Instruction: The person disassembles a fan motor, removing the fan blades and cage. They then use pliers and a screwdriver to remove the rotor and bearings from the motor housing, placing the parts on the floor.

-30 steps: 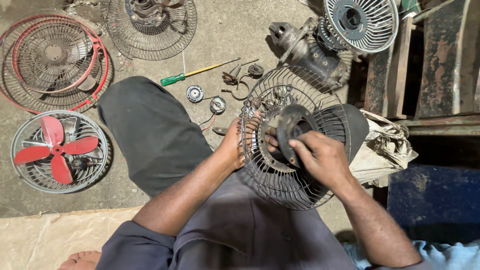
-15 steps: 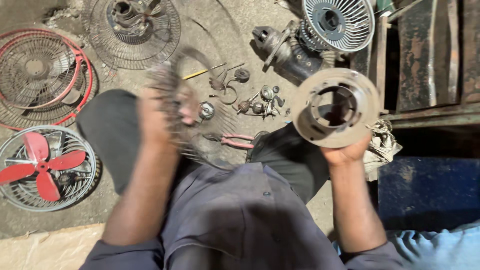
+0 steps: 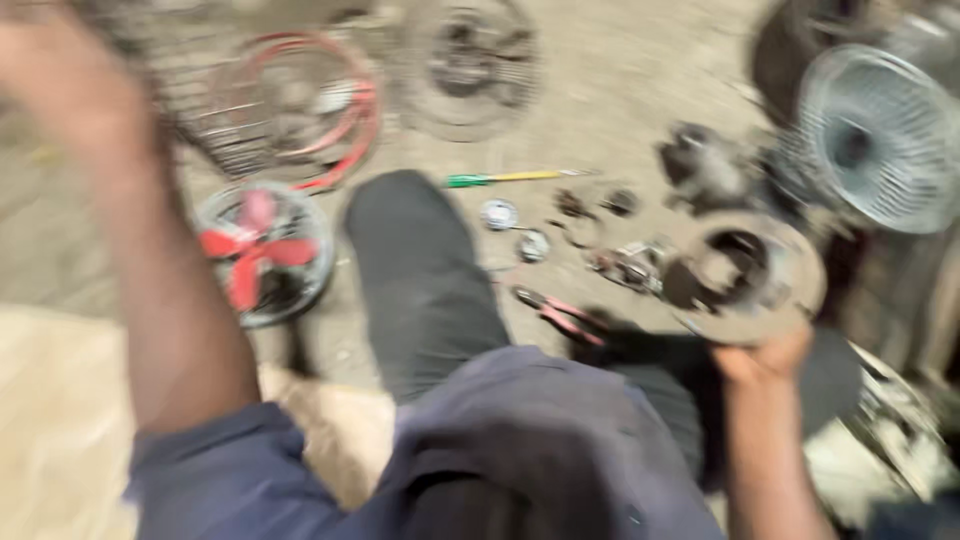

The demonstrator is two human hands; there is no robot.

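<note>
A red-bladed fan [image 3: 262, 250] in its round wire cage lies on the dusty ground [image 3: 620, 90] left of the knee, and behind it rests a wire guard with a red rim [image 3: 290, 105], with a darker round guard [image 3: 468, 62] just to its right. A green-handled screwdriver [image 3: 500, 179] lies flat near the middle, two small round metal parts [image 3: 515, 228] sit close together just below it, and red-handled pliers [image 3: 560, 315] lie a little nearer. At the far right a silvery wire fan guard [image 3: 875, 135] stands tilted beside a blurred dark motor [image 3: 705, 165].
</note>
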